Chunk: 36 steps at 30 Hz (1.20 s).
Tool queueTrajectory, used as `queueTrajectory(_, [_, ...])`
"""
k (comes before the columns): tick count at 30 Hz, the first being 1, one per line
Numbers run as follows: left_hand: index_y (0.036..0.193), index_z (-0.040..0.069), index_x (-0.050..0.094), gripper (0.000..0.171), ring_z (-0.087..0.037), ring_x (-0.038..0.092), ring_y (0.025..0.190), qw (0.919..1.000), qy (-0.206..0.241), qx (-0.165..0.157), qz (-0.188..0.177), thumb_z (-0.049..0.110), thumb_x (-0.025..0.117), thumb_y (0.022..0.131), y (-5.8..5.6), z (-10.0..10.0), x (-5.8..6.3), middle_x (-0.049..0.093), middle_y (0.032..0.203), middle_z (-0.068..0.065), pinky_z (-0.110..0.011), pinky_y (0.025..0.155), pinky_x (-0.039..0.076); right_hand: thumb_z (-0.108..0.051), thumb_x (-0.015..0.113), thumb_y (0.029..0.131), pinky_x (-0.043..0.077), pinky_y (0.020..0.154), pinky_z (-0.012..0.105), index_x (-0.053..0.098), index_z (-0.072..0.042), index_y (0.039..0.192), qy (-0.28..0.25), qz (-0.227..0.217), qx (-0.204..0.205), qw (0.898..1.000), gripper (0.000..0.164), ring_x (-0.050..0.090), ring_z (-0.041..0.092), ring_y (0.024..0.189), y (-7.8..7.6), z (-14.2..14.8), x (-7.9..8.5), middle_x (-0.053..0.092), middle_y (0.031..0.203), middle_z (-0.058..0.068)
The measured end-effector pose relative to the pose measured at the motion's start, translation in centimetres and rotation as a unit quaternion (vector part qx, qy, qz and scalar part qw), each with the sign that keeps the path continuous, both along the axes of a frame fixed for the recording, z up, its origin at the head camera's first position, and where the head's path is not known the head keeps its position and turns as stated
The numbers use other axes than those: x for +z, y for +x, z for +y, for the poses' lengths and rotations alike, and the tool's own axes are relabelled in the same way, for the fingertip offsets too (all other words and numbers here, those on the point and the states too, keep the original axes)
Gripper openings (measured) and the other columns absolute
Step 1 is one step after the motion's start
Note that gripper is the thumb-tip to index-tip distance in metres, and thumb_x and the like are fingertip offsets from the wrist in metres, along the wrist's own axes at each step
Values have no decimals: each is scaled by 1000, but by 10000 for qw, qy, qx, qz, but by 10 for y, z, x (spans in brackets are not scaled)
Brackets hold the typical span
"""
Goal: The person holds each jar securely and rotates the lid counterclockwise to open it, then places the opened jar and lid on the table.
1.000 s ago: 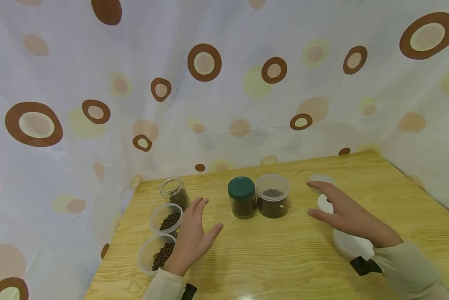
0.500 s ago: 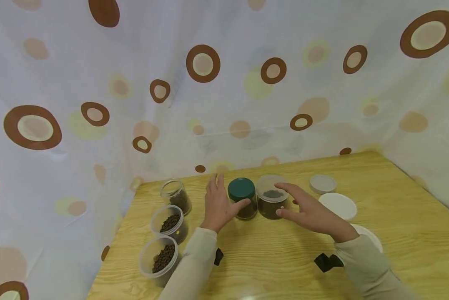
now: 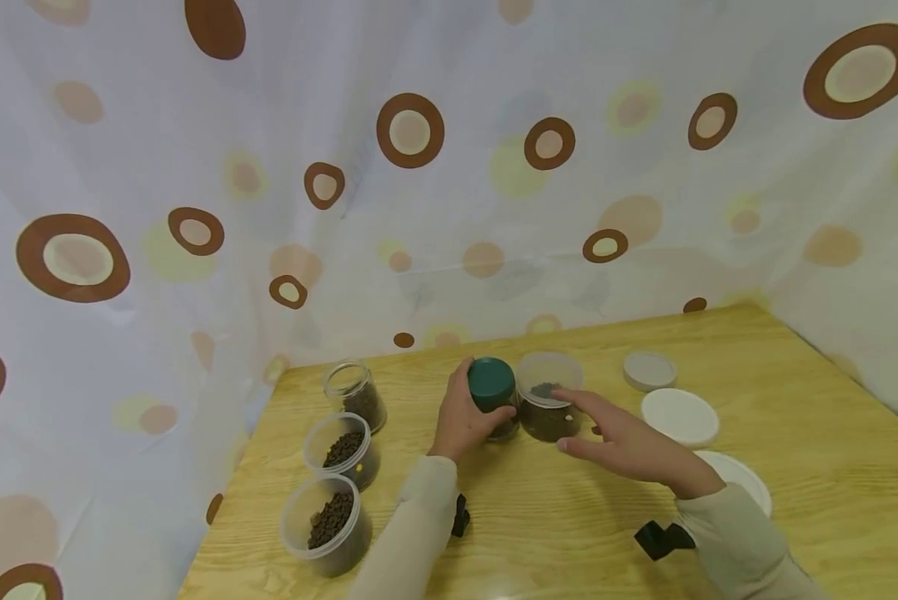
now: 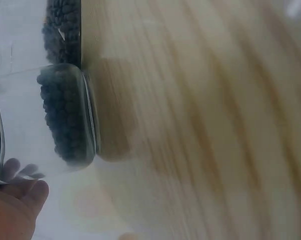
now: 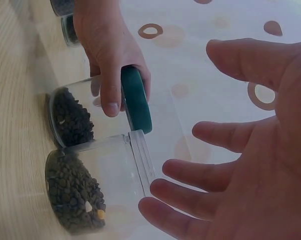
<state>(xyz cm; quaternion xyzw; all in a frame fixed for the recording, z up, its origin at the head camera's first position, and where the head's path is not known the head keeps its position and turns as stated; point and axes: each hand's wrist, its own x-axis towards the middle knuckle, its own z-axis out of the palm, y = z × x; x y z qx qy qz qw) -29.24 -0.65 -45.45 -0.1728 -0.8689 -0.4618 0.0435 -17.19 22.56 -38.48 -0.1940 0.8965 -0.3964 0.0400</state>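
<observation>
My left hand (image 3: 464, 423) grips a clear jar with a dark green lid (image 3: 491, 382), its thumb on the near side and fingers round the far side, just below the lid. Dark brown pellets fill the lower part of the jar (image 4: 65, 117). Touching it on the right is a clear tub (image 3: 548, 421) with a translucent top and similar pellets, a few pale or yellow. My right hand (image 3: 624, 440) hovers beside that tub, fingers spread and holding nothing. In the right wrist view, gaps show between those fingers (image 5: 205, 175) and the tub's rim.
On the left stand an open glass jar (image 3: 362, 400) and two open plastic tubs (image 3: 358, 458), all with brown pellets. Three pale lids, including a white one (image 3: 679, 417), lie in a row on the right. A patterned curtain (image 3: 449, 208) surrounds the wooden table (image 3: 539, 533).
My left hand has moved right from beside the open tubs and taken hold of the green-lidded jar. My right hand has come left from over the lids to the clear tub.
</observation>
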Motion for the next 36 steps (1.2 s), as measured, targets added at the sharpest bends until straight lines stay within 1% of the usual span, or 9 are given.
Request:
queueTrajectory(2, [158, 18, 22, 98, -35, 48, 136, 9999, 125, 96, 17, 36, 82, 81, 0, 0, -4, 36, 157, -11, -56, 107, 44, -39, 58, 99, 44, 100, 64, 30, -7, 155, -11, -27, 35, 10000, 71, 36, 51, 140, 0, -1, 0, 31, 158, 25])
queueTrajectory(7, [157, 21, 23, 98, -35, 48, 137, 9988, 458, 143, -85, 33, 83, 80, 1, 1, -8, 35, 156, -10, -56, 107, 44, -39, 58, 99, 44, 99, 65, 30, -7, 155, -45, -79, 155, 9998, 70, 37, 51, 139, 0, -2, 0, 31, 157, 26])
queueTrajectory(10, [158, 23, 22, 100, -34, 47, 137, 9983, 523, 233, -108, 34, 84, 80, 0, 1, -11, 35, 156, -9, -56, 108, 44, -38, 58, 100, 48, 97, 60, 31, -6, 154, -57, -130, 200, 9997, 69, 40, 51, 137, 0, -1, 0, 33, 156, 26])
queueTrajectory(15, [156, 17, 23, 102, -32, 47, 136, 9964, 736, 413, -59, 36, 84, 78, 0, 2, -14, 40, 153, -12, -56, 108, 43, -37, 57, 100, 52, 92, 48, 31, -6, 154, -136, -322, 283, 9990, 67, 42, 50, 135, -1, 2, -3, 35, 155, 25])
queueTrajectory(18, [154, 13, 26, 100, -31, 49, 133, 9957, 786, 459, -146, 36, 85, 77, 2, 3, -15, 45, 147, -13, -55, 107, 44, -37, 57, 100, 52, 93, 49, 31, -7, 155, -224, -440, 377, 9981, 67, 40, 52, 137, 1, 3, -4, 32, 157, 26])
queueTrajectory(24, [154, 11, 22, 103, -36, 50, 131, 9963, 628, 228, -534, 36, 85, 77, 4, 6, -11, 47, 143, -18, -57, 105, 44, -38, 56, 100, 53, 92, 48, 32, -8, 154, -161, -406, 279, 9987, 66, 41, 52, 136, 6, 8, 1, 33, 156, 27])
queueTrajectory(28, [152, 11, 29, 98, -34, 54, 128, 9950, 670, 318, -668, 34, 86, 76, 5, 4, -7, 53, 141, -14, -55, 104, 46, -38, 56, 101, 53, 92, 47, 32, -7, 154, -112, -404, 325, 9986, 66, 42, 51, 136, 5, 9, 5, 35, 154, 28])
queueTrajectory(33, [147, 13, 37, 92, -30, 58, 123, 9947, 660, 542, -579, 35, 87, 73, 7, 2, -2, 57, 136, -10, -52, 100, 50, -37, 56, 101, 52, 94, 51, 31, -7, 154, -3, -414, 305, 9987, 67, 43, 50, 135, 2, 8, 10, 37, 153, 28])
queueTrajectory(36, [146, 15, 39, 90, -28, 59, 121, 9944, 742, 630, -401, 38, 86, 72, 8, 2, 3, 57, 134, -8, -50, 99, 51, -37, 56, 101, 51, 96, 53, 31, -8, 154, 12, -384, 279, 9989, 66, 43, 49, 135, -1, 7, 14, 37, 153, 27])
